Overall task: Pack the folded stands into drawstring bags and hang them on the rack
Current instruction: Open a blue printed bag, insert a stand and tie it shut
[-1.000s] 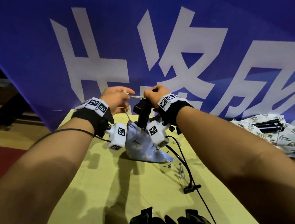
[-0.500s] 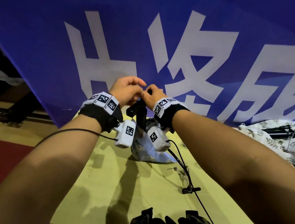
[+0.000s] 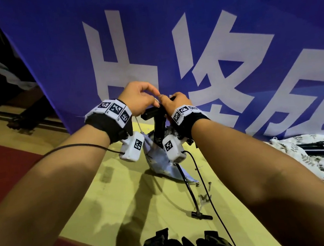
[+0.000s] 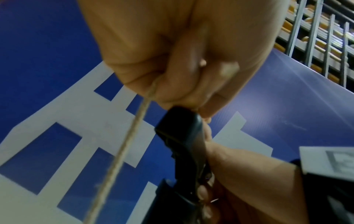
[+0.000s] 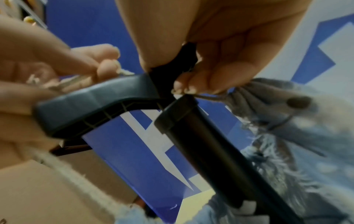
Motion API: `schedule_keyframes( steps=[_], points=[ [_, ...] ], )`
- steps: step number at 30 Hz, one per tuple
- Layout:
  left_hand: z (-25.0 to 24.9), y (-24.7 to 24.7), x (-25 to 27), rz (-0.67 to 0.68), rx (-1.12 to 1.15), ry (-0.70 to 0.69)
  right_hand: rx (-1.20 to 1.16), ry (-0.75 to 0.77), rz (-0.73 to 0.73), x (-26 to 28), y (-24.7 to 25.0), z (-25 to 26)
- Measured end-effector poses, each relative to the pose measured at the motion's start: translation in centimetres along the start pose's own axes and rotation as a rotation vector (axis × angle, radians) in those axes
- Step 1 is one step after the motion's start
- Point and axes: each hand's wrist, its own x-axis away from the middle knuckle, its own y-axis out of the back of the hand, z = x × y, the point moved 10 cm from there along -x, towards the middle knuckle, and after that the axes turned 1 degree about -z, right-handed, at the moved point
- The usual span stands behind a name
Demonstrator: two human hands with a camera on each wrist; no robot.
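A black folded stand (image 3: 158,127) stands upright in a light blue drawstring bag (image 3: 159,160) on the yellow table (image 3: 124,188). Its handle (image 5: 91,103) and tube (image 5: 206,148) stick out of the bag's gathered mouth (image 5: 268,106). My left hand (image 3: 155,101) pinches the beige drawstring (image 4: 134,128), which runs down from its curled fingers. My right hand (image 3: 172,103) meets it over the handle. Its fingertips (image 5: 184,89) pinch the cord at the top of the tube, next to the bag's mouth.
A blue banner (image 3: 187,38) with white characters hangs close behind the table. At the right lies a white leaf-print bag (image 3: 315,165) with another black stand (image 3: 319,147). A black cable, a T-shaped part (image 3: 201,215) and small screws (image 3: 209,186) lie in front of the bag.
A second ago my hands were apart with the cord stretched between them. They have come together over the stand's handle, and the bag's mouth is drawn tighter around the tube.
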Motion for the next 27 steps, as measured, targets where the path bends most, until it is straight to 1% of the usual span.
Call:
schedule_keyframes(
  steps=[2,5,8,10,12,14,15,18,21,25,27],
  points=[
    [0.0,0.2,-0.1,-0.023,-0.014,-0.013,-0.034,-0.019,-0.013,0.2,0.0,-0.1],
    [-0.6,-0.7,0.0,0.022,0.021,-0.056,-0.103,-0.049,-0.032,0.2,0.1,-0.5],
    [-1.6,-2.1,0.0,0.067,-0.181,-0.181,-0.110,-0.028,0.047,0.1,-0.8,-0.2],
    [-1.5,-2.1,-0.2,0.007,-0.299,-0.215,-0.163,-0.005,0.092,0.1,-1.5,-0.1],
    [-0.8,-2.1,-0.3,-0.006,-0.244,-0.198,-0.290,-0.058,0.109,0.4,-1.8,-0.6],
    [-0.1,-2.1,-0.4,0.023,-0.181,-0.174,-0.454,-0.163,0.127,1.1,-1.9,-1.2],
    [0.1,-2.1,-0.5,0.033,-0.169,-0.167,-0.519,-0.189,0.147,1.3,-2.0,-1.3],
    [-0.1,-2.5,-0.4,0.064,-0.148,-0.161,-0.614,-0.192,0.184,1.1,-1.7,-1.2],
    [-0.2,-2.8,-0.3,0.071,-0.178,-0.166,-0.699,-0.187,0.205,1.3,-1.8,-1.1],
    [0.2,-3.3,-0.3,0.124,-0.114,-0.154,-0.856,-0.224,0.170,1.1,-1.8,-1.7],
    [0.6,-3.3,-0.4,0.134,-0.126,-0.135,-0.842,-0.215,0.097,0.5,-0.7,-2.0]
  ],
)
